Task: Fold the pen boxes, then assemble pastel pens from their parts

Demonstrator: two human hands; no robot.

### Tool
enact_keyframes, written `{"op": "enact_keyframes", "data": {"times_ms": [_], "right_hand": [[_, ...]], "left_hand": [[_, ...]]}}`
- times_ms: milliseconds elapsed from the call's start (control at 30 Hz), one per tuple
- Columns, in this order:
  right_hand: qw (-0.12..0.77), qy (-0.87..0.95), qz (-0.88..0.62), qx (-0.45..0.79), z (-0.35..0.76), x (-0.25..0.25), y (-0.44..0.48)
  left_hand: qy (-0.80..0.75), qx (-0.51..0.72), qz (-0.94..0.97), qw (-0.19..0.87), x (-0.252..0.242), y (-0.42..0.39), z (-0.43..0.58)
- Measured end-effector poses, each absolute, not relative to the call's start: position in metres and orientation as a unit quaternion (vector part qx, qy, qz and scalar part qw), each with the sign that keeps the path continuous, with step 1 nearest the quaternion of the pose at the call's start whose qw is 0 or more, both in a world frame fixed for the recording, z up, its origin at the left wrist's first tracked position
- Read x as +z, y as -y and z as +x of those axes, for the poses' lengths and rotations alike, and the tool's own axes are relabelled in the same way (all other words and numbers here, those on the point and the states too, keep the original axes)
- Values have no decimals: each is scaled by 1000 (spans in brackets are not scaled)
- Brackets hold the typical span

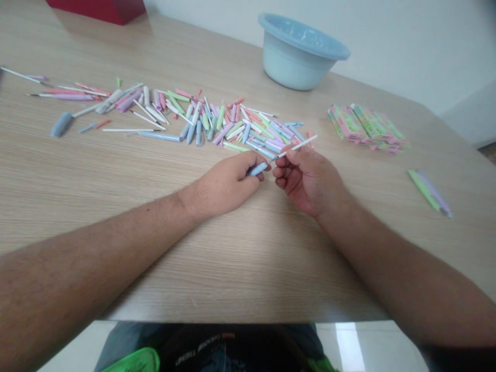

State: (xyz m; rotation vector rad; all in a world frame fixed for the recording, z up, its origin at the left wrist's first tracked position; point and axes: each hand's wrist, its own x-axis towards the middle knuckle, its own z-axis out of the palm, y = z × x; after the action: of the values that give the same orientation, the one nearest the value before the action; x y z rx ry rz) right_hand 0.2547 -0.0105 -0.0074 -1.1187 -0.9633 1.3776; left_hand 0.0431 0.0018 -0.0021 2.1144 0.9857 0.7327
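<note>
Between the thumb and fingers of my left hand (228,183) is a short light-blue pen cap (258,169). My right hand (310,181) pinches a thin white pen refill (297,145), its dark tip pointing down and left at the cap. Whether tip and cap touch is hard to tell. Both hands are closed and close together above the table, just in front of a loose heap of pastel pen parts (232,121). Caps, barrels and white refills in blue, green, purple and pink make up the heap.
A light-blue plastic basin (298,62) stands at the back against the wall. Stacked pen packs (366,128) lie to the right, with green and purple pens (429,192) nearer me. A red box (98,9) sits at the back left. More refills and a grey-blue piece (62,124) lie left.
</note>
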Motion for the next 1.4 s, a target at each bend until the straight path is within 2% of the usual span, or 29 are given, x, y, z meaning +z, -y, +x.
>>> {"op": "enact_keyframes", "data": {"times_ms": [367, 733, 1100, 1200, 1400], "right_hand": [[565, 399, -476, 543, 257, -7, 6], [546, 436, -477, 533, 253, -9, 10], [485, 666, -456, 337, 259, -10, 19], [476, 676, -456, 330, 261, -6, 21], [553, 628, -446, 318, 267, 0, 22]], "left_hand": [[-362, 314, 826, 298, -7, -5, 43], [-359, 308, 830, 297, -5, -3, 44], [-374, 300, 840, 253, -8, -5, 46], [-383, 297, 836, 258, -7, -4, 47], [-395, 303, 826, 265, -7, -3, 47]]}}
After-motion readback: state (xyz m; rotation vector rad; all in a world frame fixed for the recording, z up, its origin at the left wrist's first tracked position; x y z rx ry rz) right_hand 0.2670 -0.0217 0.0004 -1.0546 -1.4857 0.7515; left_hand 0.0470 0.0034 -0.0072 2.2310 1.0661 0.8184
